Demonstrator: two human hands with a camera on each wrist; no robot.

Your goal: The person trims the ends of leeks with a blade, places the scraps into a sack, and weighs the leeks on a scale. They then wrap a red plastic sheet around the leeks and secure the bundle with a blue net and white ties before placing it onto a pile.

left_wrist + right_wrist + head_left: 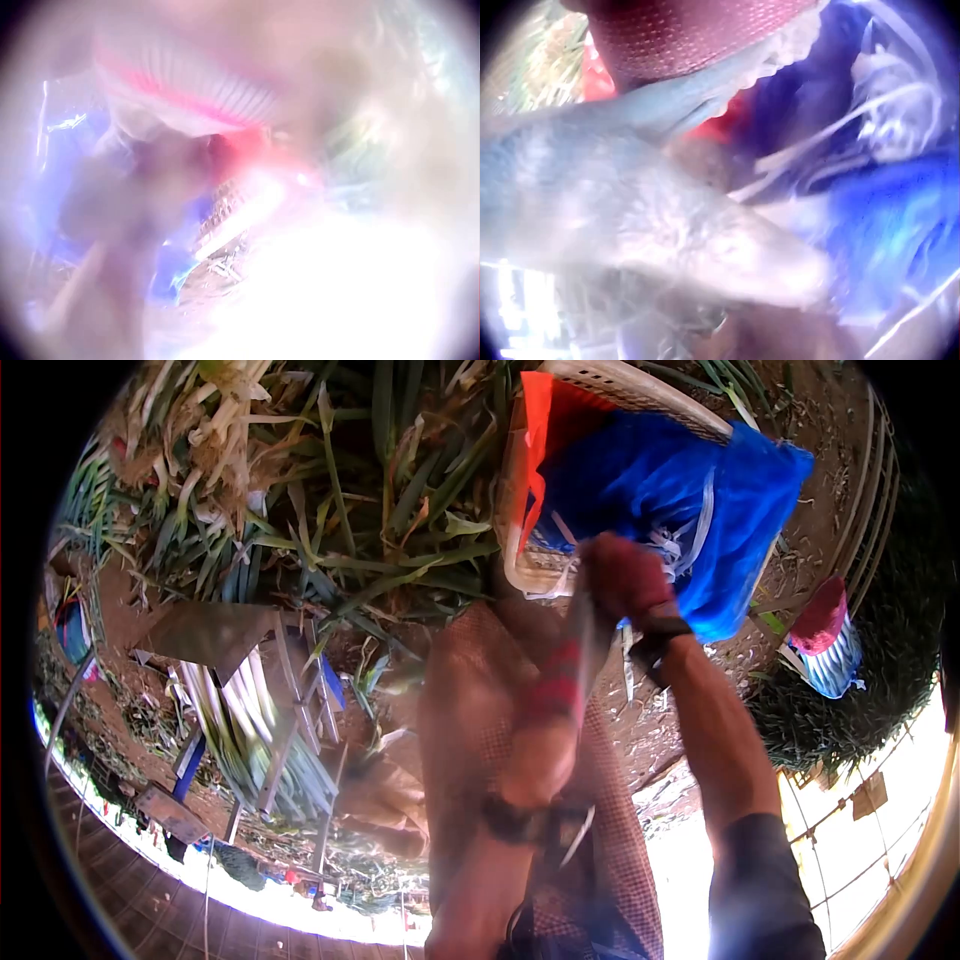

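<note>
Both hands meet over the near edge of a pale crate [512, 550] in the head view. My right hand [625, 575], in a red glove, has its fingers bent; what lies inside them is hidden. Directly below it is my left hand [560, 685], blurred, with red and grey glove fabric; its fingers cannot be made out. Blue plastic [640, 480] and an orange-red sheet [537, 450] line the crate, with white ties [685, 545] on the blue. In the right wrist view, red glove fabric [690, 37] is above a pale, blurred glove-like shape [667, 217].
Loose leeks [400, 480] cover the ground at upper left. A metal stand [215, 635] holds more leeks [265, 730] at lower left. At right, a red and light-blue object [825, 635] lies by a dark green pile [870, 700].
</note>
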